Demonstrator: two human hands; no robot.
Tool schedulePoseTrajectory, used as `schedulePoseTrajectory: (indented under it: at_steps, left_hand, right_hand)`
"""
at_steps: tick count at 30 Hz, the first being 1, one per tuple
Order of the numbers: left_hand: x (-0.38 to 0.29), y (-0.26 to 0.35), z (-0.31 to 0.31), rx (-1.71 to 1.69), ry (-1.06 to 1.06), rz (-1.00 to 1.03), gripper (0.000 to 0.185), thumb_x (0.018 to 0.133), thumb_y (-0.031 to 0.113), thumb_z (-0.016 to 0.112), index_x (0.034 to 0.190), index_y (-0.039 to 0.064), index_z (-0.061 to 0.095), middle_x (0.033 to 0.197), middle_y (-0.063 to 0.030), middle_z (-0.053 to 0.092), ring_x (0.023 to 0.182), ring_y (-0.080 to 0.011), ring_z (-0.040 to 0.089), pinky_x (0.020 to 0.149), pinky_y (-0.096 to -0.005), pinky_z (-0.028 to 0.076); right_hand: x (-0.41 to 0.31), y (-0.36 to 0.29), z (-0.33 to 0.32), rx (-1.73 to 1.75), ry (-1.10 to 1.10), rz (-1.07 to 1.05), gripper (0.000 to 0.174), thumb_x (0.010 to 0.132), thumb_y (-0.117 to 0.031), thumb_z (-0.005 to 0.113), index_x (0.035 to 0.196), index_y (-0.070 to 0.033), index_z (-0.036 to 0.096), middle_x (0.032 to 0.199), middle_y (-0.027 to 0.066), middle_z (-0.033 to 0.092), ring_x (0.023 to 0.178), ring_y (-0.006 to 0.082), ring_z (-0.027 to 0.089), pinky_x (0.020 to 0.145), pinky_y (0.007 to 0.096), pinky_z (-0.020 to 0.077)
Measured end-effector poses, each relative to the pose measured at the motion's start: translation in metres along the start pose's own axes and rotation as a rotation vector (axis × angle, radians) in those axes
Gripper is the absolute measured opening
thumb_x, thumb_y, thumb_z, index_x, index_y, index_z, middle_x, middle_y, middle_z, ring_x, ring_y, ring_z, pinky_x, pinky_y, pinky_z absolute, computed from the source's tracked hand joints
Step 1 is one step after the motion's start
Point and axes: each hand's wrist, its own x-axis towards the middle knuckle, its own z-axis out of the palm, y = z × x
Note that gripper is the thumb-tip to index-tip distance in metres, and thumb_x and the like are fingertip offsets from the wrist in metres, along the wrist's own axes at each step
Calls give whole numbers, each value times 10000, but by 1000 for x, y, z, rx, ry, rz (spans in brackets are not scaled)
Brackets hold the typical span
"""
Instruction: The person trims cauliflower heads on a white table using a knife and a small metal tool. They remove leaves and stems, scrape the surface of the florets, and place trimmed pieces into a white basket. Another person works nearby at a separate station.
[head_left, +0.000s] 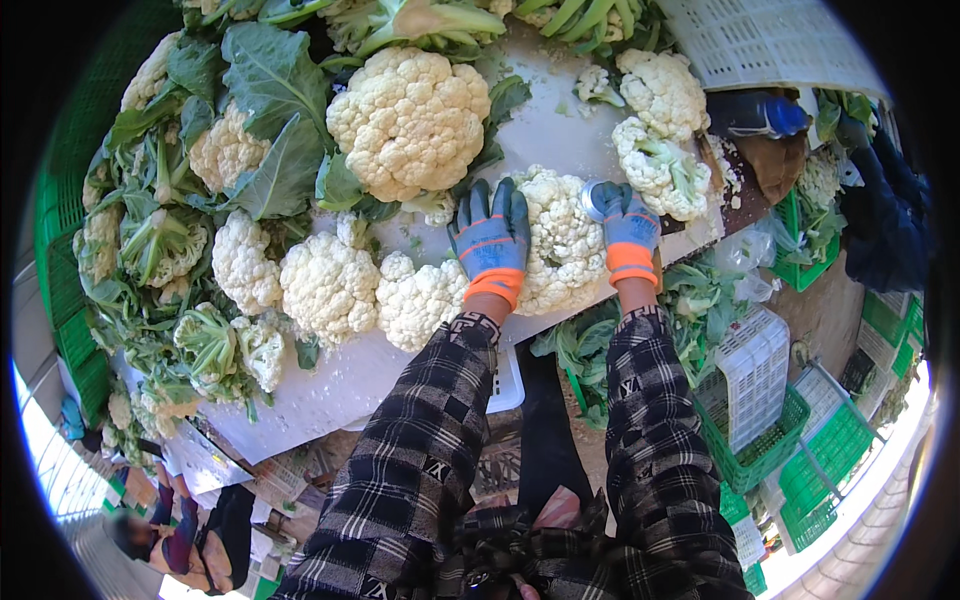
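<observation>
Both hands wear blue-grey gloves with orange cuffs. My left hand rests with extended fingers against the left side of a loose white cauliflower head on the table. At that head's upper right, my right hand is curled around a round metal item; most of what it holds is hidden under the fingers. A large cream cauliflower head lies above my left hand. To its left below, a row of trimmed heads includes one beside my wrist. A cut cauliflower piece lies right of my right hand.
Leafy cauliflowers are heaped at the left against green crates. A white perforated crate stands at the upper right. Below the table at right are leaves and a green crate. Another person is at the lower left.
</observation>
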Motion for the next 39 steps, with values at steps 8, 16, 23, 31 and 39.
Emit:
schedulePoseTrajectory:
  at_steps: [8,16,23,31,39]
  left_hand:
    - [-2,5,3,-25,13,6,314,927,374,506,1160,224,653,1263,-154,561,1116,-393,526,937,-496,422]
    - [0,0,0,9,15,6,344,934,396,487,1170,206,650,1270,-160,557,1145,-385,514,950,-493,415]
    - [-1,2,4,-24,10,16,367,937,411,475,1183,198,646,1279,-169,552,1162,-394,504,977,-491,399]
    - [0,5,2,-45,10,40,318,921,351,520,1171,196,642,1268,-189,555,1148,-400,513,965,-490,411]
    - [0,4,-1,-81,8,29,317,922,345,514,1174,201,639,1261,-193,558,1144,-399,514,963,-494,411]
  right_hand:
    - [36,17,28,197,-39,462,523,837,-429,552,1104,13,627,1097,255,631,1037,413,589,904,414,464]
    - [3,11,-18,1194,-96,355,377,803,-297,736,1075,-54,639,813,98,651,527,199,577,491,319,505]
    - [25,22,12,118,-17,10,436,917,-388,511,1146,-29,602,1103,232,622,1033,383,587,898,436,459]
    - [28,8,20,281,26,187,457,894,-423,510,1103,-37,637,1141,215,623,1040,382,598,885,430,470]
    - [41,-4,17,-20,-141,271,440,929,-388,418,1084,-44,644,1142,186,638,1029,341,625,871,413,490]
